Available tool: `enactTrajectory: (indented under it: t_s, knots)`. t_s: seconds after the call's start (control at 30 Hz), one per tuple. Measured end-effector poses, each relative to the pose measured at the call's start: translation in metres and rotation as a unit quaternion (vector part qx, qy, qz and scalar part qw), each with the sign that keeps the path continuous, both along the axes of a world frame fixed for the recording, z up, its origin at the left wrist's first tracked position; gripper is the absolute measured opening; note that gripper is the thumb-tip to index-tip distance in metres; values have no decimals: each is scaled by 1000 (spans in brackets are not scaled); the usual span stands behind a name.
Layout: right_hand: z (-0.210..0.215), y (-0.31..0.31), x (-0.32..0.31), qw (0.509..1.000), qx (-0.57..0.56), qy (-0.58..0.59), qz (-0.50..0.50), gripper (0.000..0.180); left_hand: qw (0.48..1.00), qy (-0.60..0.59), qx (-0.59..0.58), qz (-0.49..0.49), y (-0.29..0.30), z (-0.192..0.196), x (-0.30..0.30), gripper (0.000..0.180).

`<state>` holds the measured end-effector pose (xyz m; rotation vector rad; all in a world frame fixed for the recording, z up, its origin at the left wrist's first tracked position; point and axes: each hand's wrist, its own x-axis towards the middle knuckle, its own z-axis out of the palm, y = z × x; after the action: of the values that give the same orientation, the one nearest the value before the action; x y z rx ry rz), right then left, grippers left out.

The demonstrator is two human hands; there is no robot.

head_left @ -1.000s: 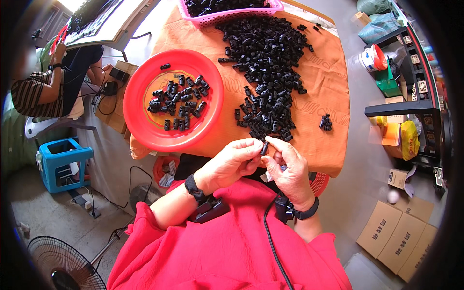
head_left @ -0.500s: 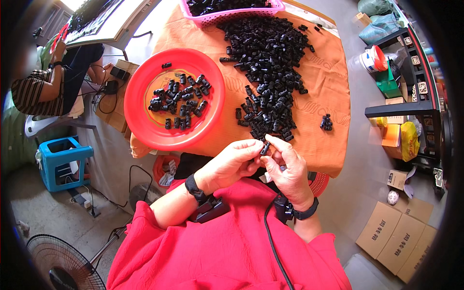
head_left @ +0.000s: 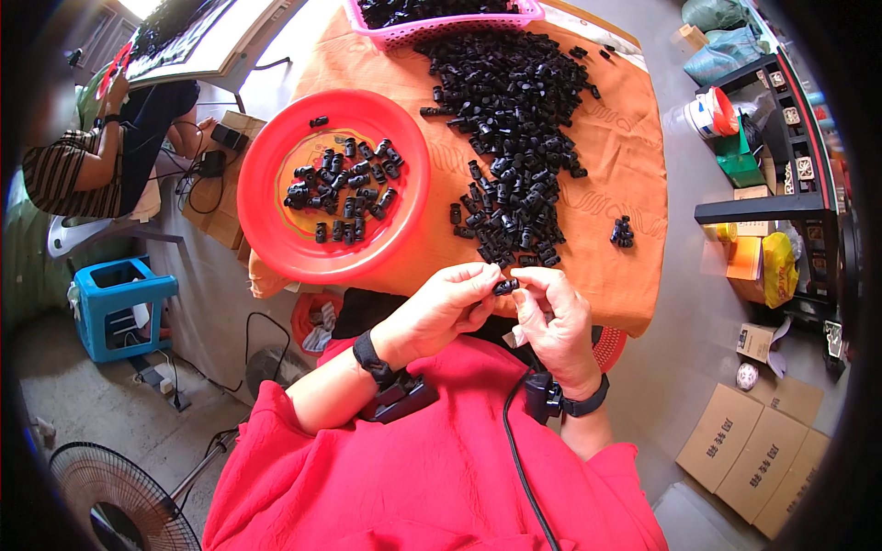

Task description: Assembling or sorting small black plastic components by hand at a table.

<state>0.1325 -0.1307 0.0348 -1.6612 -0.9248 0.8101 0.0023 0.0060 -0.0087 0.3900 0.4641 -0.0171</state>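
Observation:
Over the table's near edge, a small black plastic cord lock (head_left: 505,286) is pinched between the fingertips of both hands. My left hand (head_left: 457,298) grips its left end with thumb and forefinger, while my right hand (head_left: 554,321) closes on its right end. A small whitish scrap (head_left: 516,337) shows by the right palm; I cannot tell what it is. Just beyond the fingers spreads a large pile of cord locks (head_left: 519,138). Left of it, a red plastic basin (head_left: 260,216) holds several more. A few stand in a small cluster (head_left: 623,231) at the right.
An orange cloth (head_left: 616,147) covers the table. At its far edge, a pink basket (head_left: 413,35) holds more black pieces. Left are a blue stool (head_left: 122,312), a standing fan (head_left: 119,505) and another seated person (head_left: 78,170). Cartons (head_left: 758,455) and a dark rack (head_left: 767,207) stand right.
The cord lock has turned from a steep slant to nearly level between my fingertips. My right fingers have shifted slightly right, and the two hands' fingertips are a little further apart.

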Motion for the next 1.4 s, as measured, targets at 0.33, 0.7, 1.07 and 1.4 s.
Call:
enactTrajectory:
  t_s: [0.33,0.7,1.07,1.4]
  knots:
    - [-3,6,-8,989,58,-139,10,22,995,-60,-73,14,3,-3,0,28]
    - [11,9,-7,992,34,-103,57,44,997,-69,-44,2,1,-10,0,33]
    - [1,8,-13,993,44,-107,11,34,997,-70,-13,3,-2,-10,0,33]
    - [8,11,-15,999,9,38,-29,14,998,-35,54,0,-8,-4,-1,24]
